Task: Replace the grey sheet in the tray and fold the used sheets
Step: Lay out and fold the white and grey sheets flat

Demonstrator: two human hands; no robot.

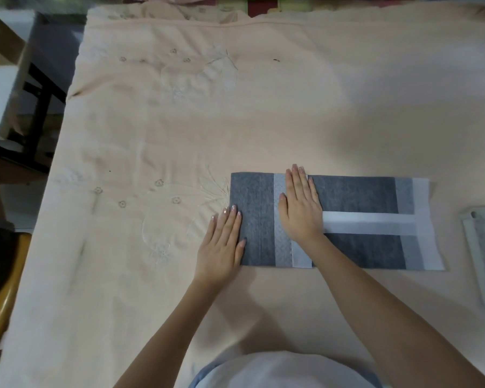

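While my right hand (301, 208) lies flat on the folded grey sheet (353, 194) on the tablecloth (179, 121), left hand (221, 245) splayed at its edge; it's thin, limp, best pinched by corners

A matt, felt-like grey sheet with paler white paper-like bands (356, 197) lies on the counter's soft peach cloth cover with embroidered flowers (179, 121); pale translucent plastic tray (479, 256) looks smooth.

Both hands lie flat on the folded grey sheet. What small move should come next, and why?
Probably lift the sheet's left end with the left hand and fold it rightward over the grey sheet. That hand rests at the left edge, while the right hand presses the middle flat, seemingly marking a fold line.
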